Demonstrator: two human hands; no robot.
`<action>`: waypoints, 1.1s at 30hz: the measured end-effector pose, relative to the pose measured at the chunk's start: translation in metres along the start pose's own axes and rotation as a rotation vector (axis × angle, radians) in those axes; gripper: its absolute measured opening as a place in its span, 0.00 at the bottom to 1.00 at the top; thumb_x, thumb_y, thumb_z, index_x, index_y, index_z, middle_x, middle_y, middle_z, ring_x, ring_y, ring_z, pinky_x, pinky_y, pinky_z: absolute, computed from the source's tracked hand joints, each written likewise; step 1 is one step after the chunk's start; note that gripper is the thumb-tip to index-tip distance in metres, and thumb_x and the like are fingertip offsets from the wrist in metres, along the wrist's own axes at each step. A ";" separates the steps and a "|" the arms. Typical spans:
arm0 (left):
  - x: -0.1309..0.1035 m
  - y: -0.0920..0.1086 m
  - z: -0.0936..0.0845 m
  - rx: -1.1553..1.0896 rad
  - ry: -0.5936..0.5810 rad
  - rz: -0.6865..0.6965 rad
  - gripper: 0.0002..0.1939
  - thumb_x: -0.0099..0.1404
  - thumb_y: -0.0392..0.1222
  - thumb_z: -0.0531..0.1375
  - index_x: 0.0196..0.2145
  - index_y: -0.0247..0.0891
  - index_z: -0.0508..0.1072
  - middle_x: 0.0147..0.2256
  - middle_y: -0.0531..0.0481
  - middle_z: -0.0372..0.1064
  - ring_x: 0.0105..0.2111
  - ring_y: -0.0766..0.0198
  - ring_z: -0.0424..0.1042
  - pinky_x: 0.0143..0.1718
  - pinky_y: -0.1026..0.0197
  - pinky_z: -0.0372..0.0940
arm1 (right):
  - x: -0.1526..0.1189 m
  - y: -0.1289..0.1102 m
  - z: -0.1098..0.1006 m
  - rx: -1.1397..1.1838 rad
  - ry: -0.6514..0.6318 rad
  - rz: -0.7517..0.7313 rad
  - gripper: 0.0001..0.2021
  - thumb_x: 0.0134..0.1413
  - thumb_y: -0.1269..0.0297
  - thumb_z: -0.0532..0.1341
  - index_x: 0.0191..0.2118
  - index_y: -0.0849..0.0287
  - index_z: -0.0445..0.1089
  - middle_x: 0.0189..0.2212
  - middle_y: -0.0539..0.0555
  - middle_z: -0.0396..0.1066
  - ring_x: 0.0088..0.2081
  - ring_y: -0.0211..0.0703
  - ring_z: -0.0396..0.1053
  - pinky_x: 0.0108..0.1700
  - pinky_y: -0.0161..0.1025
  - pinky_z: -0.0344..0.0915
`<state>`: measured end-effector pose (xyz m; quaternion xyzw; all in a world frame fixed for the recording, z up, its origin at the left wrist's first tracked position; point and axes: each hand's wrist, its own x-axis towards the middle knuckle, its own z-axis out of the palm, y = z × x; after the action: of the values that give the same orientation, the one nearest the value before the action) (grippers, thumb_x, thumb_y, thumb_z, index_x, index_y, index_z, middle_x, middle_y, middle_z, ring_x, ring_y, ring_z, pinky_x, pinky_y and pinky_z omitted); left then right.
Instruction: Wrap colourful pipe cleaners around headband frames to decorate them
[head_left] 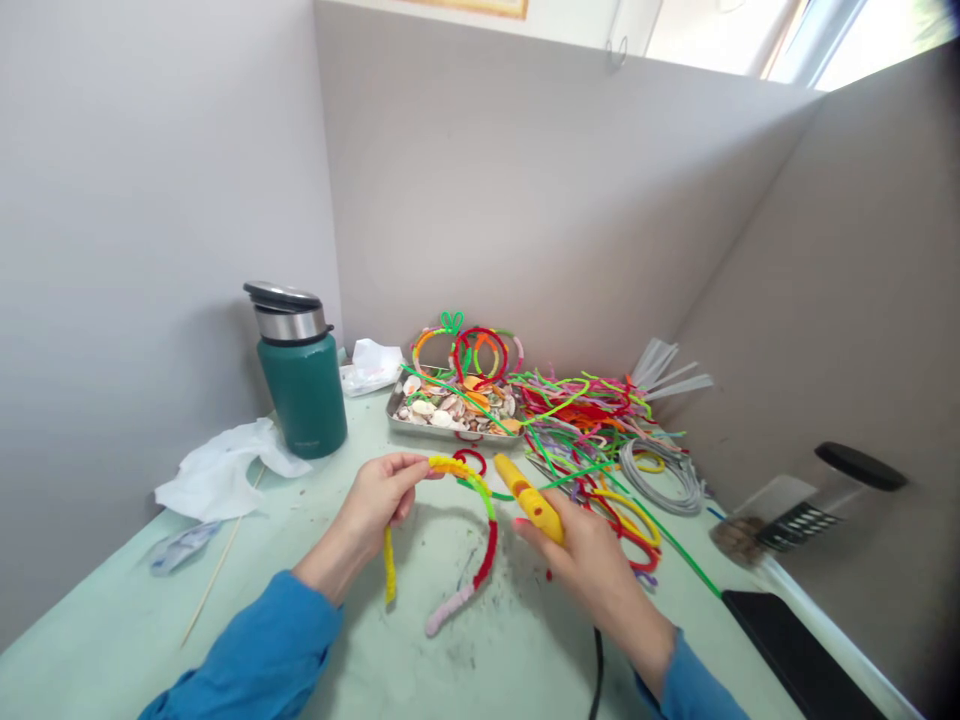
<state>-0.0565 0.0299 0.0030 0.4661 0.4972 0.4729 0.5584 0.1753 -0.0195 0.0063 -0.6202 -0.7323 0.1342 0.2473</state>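
In the head view my left hand pinches the yellow end of a curved hoop wrapped in pipe cleaners. Its bands run yellow, green, red and pale pink, and the pink end points down near the tabletop. A yellow strand hangs below my left fingers. Wrapped around a yellow glue gun, my right hand keeps it just right of the hoop, apart from it. The gun's nozzle tip is hard to make out. A black cord runs down below my right wrist.
A metal tray of shells stands at the back, with finished rings behind. Right of it lie piled pipe cleaners, clear glue sticks and coiled grey wire. A green bottle, tissue and black phone-like slab flank the workspace.
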 end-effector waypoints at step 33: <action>-0.008 0.002 0.013 -0.050 -0.103 0.021 0.16 0.56 0.50 0.59 0.34 0.34 0.68 0.12 0.59 0.61 0.09 0.76 0.47 0.11 0.71 0.41 | 0.051 -0.055 0.023 0.189 0.170 -0.387 0.04 0.55 0.68 0.59 0.30 0.58 0.69 0.30 0.51 0.68 0.36 0.40 0.63 0.38 0.36 0.58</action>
<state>-0.0444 0.0215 0.0063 0.4809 0.4511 0.4663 0.5898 0.1111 0.0225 0.0245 -0.4511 -0.7984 0.0997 0.3861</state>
